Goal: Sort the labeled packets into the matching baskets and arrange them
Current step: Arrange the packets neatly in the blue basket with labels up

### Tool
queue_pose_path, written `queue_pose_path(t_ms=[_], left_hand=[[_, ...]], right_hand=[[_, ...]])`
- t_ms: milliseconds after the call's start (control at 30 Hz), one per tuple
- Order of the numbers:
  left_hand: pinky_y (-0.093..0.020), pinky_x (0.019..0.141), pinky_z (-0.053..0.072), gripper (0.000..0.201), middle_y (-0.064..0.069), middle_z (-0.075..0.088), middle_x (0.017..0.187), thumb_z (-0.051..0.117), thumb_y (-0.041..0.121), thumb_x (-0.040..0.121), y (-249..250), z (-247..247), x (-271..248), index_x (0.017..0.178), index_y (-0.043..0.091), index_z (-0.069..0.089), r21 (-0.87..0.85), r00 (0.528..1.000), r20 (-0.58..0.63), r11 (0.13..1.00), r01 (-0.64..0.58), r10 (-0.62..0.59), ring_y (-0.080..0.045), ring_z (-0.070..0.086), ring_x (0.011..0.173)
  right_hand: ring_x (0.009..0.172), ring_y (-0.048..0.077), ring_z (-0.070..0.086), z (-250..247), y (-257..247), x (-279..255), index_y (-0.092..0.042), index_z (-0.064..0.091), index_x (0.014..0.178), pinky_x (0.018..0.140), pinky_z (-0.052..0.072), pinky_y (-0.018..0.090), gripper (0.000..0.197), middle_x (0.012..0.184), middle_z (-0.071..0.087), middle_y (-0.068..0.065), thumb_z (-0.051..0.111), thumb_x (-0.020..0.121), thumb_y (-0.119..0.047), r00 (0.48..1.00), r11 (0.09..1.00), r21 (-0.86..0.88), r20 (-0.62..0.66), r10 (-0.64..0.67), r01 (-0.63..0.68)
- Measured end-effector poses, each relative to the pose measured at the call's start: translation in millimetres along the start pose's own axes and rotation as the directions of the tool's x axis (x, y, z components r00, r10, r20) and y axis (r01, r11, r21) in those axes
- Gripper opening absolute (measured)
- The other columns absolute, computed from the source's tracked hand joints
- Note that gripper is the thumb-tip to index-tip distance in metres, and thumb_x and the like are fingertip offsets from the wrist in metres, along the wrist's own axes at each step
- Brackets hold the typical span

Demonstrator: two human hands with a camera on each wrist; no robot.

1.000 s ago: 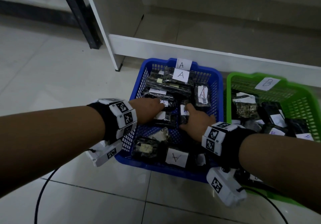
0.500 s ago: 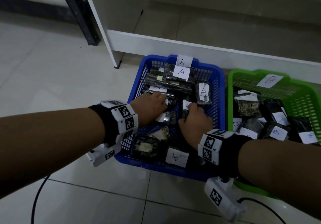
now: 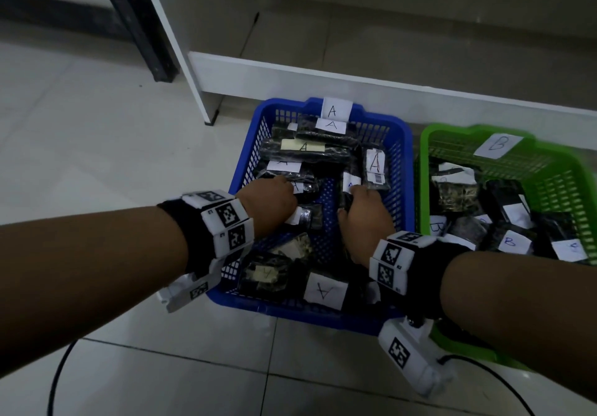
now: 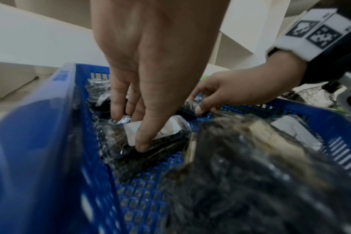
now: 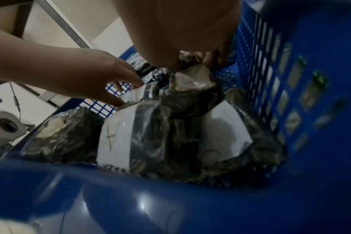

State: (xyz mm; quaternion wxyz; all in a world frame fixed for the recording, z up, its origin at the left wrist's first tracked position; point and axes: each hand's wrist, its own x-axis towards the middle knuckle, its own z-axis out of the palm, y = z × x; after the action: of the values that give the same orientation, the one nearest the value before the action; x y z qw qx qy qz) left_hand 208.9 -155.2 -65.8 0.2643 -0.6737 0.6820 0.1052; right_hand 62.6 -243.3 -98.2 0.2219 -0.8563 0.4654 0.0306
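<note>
The blue basket (image 3: 245,163) tagged A holds several dark packets with white A labels. My left hand (image 3: 274,202) reaches into its middle and pinches a small dark packet (image 3: 305,217) between thumb and fingers; the left wrist view shows the thumb on its white label (image 4: 150,133). My right hand (image 3: 361,209) grips another dark packet (image 3: 350,186) labelled A, standing on edge beside the right wall. In the right wrist view, the fingers (image 5: 210,60) close on that packet's top (image 5: 192,76). The green basket (image 3: 549,170) tagged B holds several B packets.
The two baskets stand side by side on the tiled floor against a white shelf base (image 3: 323,76). A black table leg (image 3: 135,24) rises at the back left. Cables trail over the floor near me (image 3: 58,380). More A packets (image 3: 324,289) fill the blue basket's near end.
Both hands stayed in the blue basket. The two packets they hold have drawn apart, and bare basket floor now shows between them. The view has shifted slightly.
</note>
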Motion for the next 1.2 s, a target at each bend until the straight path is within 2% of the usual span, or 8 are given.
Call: queue_pose_path(t_ms=[267, 500, 733, 833, 933, 1000, 1100, 1200], left_hand=[[-0.037, 0.096, 0.046, 0.038, -0.011, 0.049, 0.13, 0.049, 0.01, 0.093, 1, 1, 2, 0.131, 0.008, 0.05, 0.018, 1.0, -0.005, 1.0, 0.002, -0.002, -0.027, 0.045, 0.122], [-0.036, 0.096, 0.044, 0.036, -0.01, 0.052, 0.13, 0.048, 0.01, 0.093, -3, -2, 8, 0.129, 0.007, 0.054, 0.007, 0.999, 0.048, 1.0, -0.025, 0.024, -0.027, 0.051, 0.119], [-0.039, 0.089, 0.051, 0.03, -0.008, 0.06, 0.119, 0.047, 0.01, 0.094, -7, -3, 12, 0.121, 0.007, 0.057, 0.043, 0.998, 0.043, 0.998, -0.047, 0.045, -0.026, 0.056, 0.111], [-0.038, 0.086, 0.051, 0.03, -0.007, 0.061, 0.117, 0.046, 0.011, 0.093, -7, -2, 12, 0.12, 0.008, 0.059, 0.049, 0.998, 0.026, 0.997, -0.059, 0.058, -0.026, 0.057, 0.109], [-0.037, 0.084, 0.051, 0.029, -0.007, 0.061, 0.117, 0.047, 0.011, 0.093, -7, -2, 11, 0.119, 0.009, 0.062, 0.06, 0.998, 0.043, 0.997, -0.046, 0.043, -0.025, 0.057, 0.109], [-0.038, 0.087, 0.051, 0.03, -0.008, 0.059, 0.12, 0.049, 0.011, 0.093, -6, -3, 8, 0.12, 0.01, 0.061, 0.07, 0.999, 0.037, 0.997, -0.032, 0.029, -0.026, 0.056, 0.11], [-0.034, 0.079, 0.046, 0.036, -0.011, 0.052, 0.125, 0.049, 0.012, 0.093, -4, -3, 2, 0.128, 0.009, 0.054, 0.063, 1.0, -0.022, 0.998, -0.002, 0.003, -0.028, 0.056, 0.11], [-0.032, 0.068, 0.037, 0.038, -0.011, 0.05, 0.125, 0.048, 0.013, 0.094, -2, -4, -4, 0.131, 0.009, 0.049, 0.075, 0.998, -0.044, 0.996, 0.055, -0.052, -0.029, 0.056, 0.108]], right_hand=[[0.101, 0.033, 0.057, 4, -5, 13, -0.002, 0.048, 0.129, 0.081, 0.052, 0.038, 0.036, 0.128, 0.044, 0.021, 0.049, 0.094, -0.012, 0.996, 0.99, -0.136, 0.083, -0.035, 0.046], [0.107, 0.036, 0.054, -9, -1, 19, -0.02, 0.011, 0.151, 0.084, 0.047, 0.03, 0.06, 0.145, 0.02, 0.026, 0.04, 0.099, -0.023, 0.991, 0.998, -0.05, 0.131, -0.039, 0.046], [0.102, 0.033, 0.055, -8, -15, 30, -0.011, 0.017, 0.149, 0.072, 0.044, 0.034, 0.063, 0.14, 0.032, 0.023, 0.042, 0.092, -0.008, 0.966, 0.963, -0.27, 0.252, 0.054, 0.016], [0.056, 0.012, 0.057, -3, -30, 18, -0.013, 0.074, 0.094, 0.046, 0.019, 0.019, 0.029, 0.076, 0.064, 0.009, 0.057, 0.072, -0.005, 0.994, 0.868, -0.486, -0.012, 0.11, -0.102], [0.038, 0.007, 0.045, 11, -32, 32, -0.022, 0.062, 0.04, 0.048, 0.018, 0.018, 0.037, 0.043, 0.049, -0.006, 0.06, 0.074, -0.008, 0.997, 0.885, -0.459, -0.036, 0.073, -0.081], [0.05, 0.011, 0.054, 2, -35, 37, -0.018, 0.066, 0.052, 0.05, 0.029, 0.018, 0.04, 0.053, 0.057, -0.001, 0.053, 0.087, -0.006, 0.995, 0.911, -0.407, 0.048, 0.092, -0.065], [0.044, 0.014, 0.046, -25, -36, 19, -0.012, 0.07, 0.07, 0.043, 0.016, 0.015, 0.024, 0.067, 0.065, 0.009, 0.08, 0.064, -0.032, 0.998, 0.885, -0.463, 0.039, -0.041, 0.054], [0.075, 0.027, 0.058, -17, -18, 22, -0.005, 0.04, 0.134, 0.048, 0.03, 0.028, 0.044, 0.112, 0.061, 0.018, 0.048, 0.092, -0.016, 0.958, 0.917, -0.337, 0.256, -0.129, 0.214]])
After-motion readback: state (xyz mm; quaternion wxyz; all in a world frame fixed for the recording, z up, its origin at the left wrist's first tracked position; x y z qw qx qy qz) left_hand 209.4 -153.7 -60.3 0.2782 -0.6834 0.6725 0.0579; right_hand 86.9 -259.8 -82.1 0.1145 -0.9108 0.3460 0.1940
